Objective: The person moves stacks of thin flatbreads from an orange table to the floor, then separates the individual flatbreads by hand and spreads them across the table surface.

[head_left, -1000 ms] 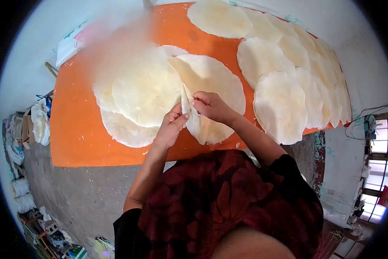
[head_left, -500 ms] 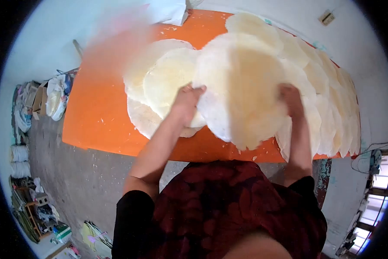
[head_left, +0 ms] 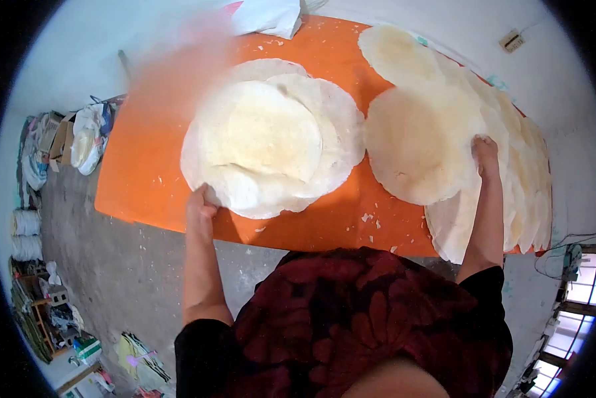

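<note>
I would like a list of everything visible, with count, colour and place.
Flat orange tabletop: one, orange, centre.
Thin round left sheets: several, cream, left-centre.
Thin round right sheets: many, cream, right.
Small flakes: many, whitish, on tabletop.
White bag-like item: one, white, far edge.
Rectangular wall box: one, beige, upper right.
Open cardboard box: one, brown, left.
Bulging plastic bag: one, whitish, beside box.
Round bundles: two, white, far left.
Mixed clutter: uncountable, multicoloured, lower left.
Barred window: one, white, lower right.
Bare floor: one, grey, below tabletop.
Painted walls: count unclear, whitish, behind tabletop.
Patterned garment: one, dark red, bottom.
Left hand: one, bare, left sheets' edge.
Right hand: one, bare, right sheet's edge.
</note>
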Motion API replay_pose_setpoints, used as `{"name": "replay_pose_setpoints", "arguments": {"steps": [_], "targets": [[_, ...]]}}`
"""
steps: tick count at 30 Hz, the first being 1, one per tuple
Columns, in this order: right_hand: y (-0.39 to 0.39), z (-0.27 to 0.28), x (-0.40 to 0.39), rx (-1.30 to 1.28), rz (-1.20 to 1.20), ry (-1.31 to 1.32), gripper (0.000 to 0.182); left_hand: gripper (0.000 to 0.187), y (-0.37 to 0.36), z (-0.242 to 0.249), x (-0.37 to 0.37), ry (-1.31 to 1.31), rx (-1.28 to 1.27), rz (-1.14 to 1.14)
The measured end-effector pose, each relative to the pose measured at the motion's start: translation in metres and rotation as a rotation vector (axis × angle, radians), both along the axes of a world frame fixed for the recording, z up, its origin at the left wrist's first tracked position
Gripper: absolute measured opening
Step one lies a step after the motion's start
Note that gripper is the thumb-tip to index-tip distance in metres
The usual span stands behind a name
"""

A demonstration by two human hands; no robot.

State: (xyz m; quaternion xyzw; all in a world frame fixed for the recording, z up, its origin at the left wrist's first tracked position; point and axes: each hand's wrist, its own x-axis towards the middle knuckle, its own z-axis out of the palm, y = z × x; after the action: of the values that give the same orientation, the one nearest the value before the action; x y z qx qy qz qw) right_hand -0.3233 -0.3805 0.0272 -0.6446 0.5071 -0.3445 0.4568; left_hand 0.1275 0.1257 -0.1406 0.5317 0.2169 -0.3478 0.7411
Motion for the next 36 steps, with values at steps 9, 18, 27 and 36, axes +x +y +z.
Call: {"name": "replay_pose_setpoints", "arguments": {"steps": [9, 18, 27, 36], "targets": [[-0.012, 0.075, 0.122, -0.467, 0.185, 0.42, 0.015, 0.04, -0.017, 0.045, -0.005, -0.021, -0.253, -0.051], [-0.008, 0.11, 0.195, -0.37, 0.283, 0.217, 0.016, 0.024, -0.091, 0.233, 0.037, -0.605, -0.617, 0.077], [0.053, 0.168, 0.235, -1.282, 0.314, 0.434, 0.019, 0.029, -0.099, 0.063, -0.132, 0.331, -0.355, -0.063], [0.193, 0.052, 0.343, -1.313, 0.829, 0.866, 0.023, 0.035, -0.112, 0.047, -0.162, 0.375, -0.448, -0.483]]}}
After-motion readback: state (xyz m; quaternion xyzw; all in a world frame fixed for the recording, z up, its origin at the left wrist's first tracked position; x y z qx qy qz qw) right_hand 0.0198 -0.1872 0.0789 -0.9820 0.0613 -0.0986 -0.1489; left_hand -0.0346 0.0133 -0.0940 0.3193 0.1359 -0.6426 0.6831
